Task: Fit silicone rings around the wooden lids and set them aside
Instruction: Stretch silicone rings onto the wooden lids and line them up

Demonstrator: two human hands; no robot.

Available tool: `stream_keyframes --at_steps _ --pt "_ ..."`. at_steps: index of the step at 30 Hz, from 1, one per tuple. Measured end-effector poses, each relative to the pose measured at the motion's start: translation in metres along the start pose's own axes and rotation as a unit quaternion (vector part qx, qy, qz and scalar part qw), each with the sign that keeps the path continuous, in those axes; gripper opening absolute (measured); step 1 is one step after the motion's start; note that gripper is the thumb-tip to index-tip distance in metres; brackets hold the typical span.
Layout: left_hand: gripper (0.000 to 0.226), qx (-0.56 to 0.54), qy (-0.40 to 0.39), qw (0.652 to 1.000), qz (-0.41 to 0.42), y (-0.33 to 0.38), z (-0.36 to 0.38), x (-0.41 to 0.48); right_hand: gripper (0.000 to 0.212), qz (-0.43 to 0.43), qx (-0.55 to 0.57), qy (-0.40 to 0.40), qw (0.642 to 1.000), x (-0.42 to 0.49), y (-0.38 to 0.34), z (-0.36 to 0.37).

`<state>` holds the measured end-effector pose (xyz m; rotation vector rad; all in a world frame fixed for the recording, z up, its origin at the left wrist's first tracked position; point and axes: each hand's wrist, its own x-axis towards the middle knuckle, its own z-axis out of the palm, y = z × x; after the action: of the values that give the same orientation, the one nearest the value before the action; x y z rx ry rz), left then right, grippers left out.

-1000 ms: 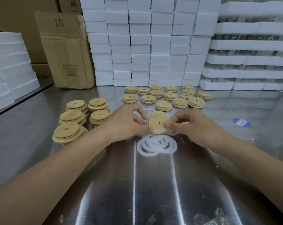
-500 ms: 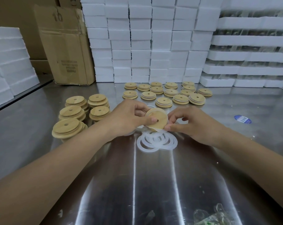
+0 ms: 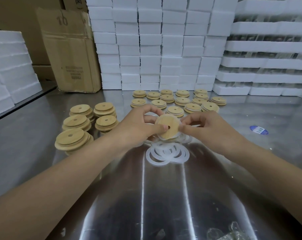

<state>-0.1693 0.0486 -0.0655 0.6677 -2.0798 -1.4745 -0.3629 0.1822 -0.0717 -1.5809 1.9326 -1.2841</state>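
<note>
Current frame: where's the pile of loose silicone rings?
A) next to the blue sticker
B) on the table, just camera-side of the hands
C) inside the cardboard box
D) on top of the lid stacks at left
B: the loose silicone rings lie on the steel table, just on the camera side of the wooden lid that the left hand and right hand hold.

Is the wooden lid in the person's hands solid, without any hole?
No: the lid held between the left hand and the right hand shows a small round hole beside the left thumb.
</note>
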Motion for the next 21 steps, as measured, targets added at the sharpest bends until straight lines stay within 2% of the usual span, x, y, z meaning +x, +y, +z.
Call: stream_keyframes --at_steps 3,7,15,21 --pt "0.038 0.018 -0.024 0.999 0.035 -0.003 0.003 -0.001 0.012 -0.018 -0.006 -0.001 1.0 -0.002 -0.004 0.005" --pt "0.021 0.036 -0.03 0.995 0.085 -0.005 0.004 -0.001 0.012 -0.045 -0.011 -0.008 0.999 -0.003 -0.008 0.006" --pt "0.017 -0.09 -0.018 0.995 0.033 0.0 -0.003 -0.001 0.011 -0.042 0.0 -0.02 0.999 -0.001 -0.011 -0.005" --pt "0.018 -0.131 0.004 0.991 0.03 -0.003 0.005 -0.002 0.014 -0.026 0.014 -0.011 1.0 -0.005 -0.01 0.0"
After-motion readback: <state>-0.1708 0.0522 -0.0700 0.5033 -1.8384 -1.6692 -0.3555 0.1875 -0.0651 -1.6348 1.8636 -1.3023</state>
